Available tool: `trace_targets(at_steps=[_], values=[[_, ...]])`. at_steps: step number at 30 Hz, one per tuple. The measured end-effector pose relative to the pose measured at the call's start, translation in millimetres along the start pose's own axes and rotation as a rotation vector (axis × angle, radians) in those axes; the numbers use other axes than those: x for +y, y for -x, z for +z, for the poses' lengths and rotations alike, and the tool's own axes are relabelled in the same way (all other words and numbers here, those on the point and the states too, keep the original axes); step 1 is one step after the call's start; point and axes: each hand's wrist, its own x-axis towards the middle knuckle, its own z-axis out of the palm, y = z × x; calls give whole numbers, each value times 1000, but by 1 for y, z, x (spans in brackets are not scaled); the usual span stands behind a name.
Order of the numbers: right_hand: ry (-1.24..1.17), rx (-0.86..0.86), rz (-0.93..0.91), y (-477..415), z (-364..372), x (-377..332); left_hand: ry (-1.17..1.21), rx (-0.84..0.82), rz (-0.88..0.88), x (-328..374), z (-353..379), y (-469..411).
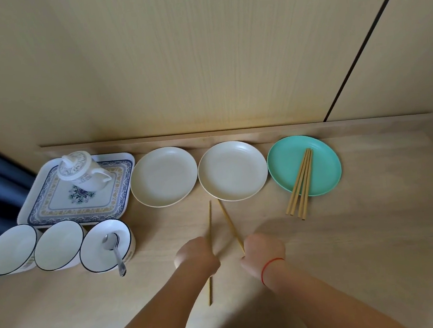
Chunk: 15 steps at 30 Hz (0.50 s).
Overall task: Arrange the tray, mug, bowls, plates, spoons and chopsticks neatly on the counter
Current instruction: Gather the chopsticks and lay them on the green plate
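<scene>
Counter: pale wood-grain laminate, matte, fills the lower two thirds of the frame; a low raised lip runs along its back edge against a cream panelled wall.

Tray: rectangular, rounded corners, glossy white with a blue-and-gold patterned border; centre left of frame, long axis running left to right.

Mug: white ceramic, lidded, patterned band, stands on the upper part of the tray, handle toward the right.

Plates, one row along the back lip, all round and shallow, smooth finish: cream plate just beside the tray; second cream plate almost touching it; teal plate right of centre.

Bowls, row at lower left in front of the tray, white glazed with dark rims, close together: left bowl, middle bowl, right bowl.

Spoons: polished metal, nested in the right bowl, handles pointing toward the bottom of the frame and overhanging the rim.

Chopstick bundle: light bamboo, thin straight sticks, lying across the teal plate's lower left rim, long axis diagonal, lower ends out on the counter.

Left hand: fist curled around one chopstick, near vertical, one end toward the plates, the other end showing below the wrist.

Right hand: fingers closed on a second chopstick, leaning to upper left. Red string on that wrist.
</scene>
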Motion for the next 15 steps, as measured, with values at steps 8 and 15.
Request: trace_targets(at_steps=[8,15], values=[[-221,-146,-63,-7,-4,28,179,-9,-49,-20,-17,3],[-388,-24,-201,-8,-27,57,211,9,74,-15,-63,-4]])
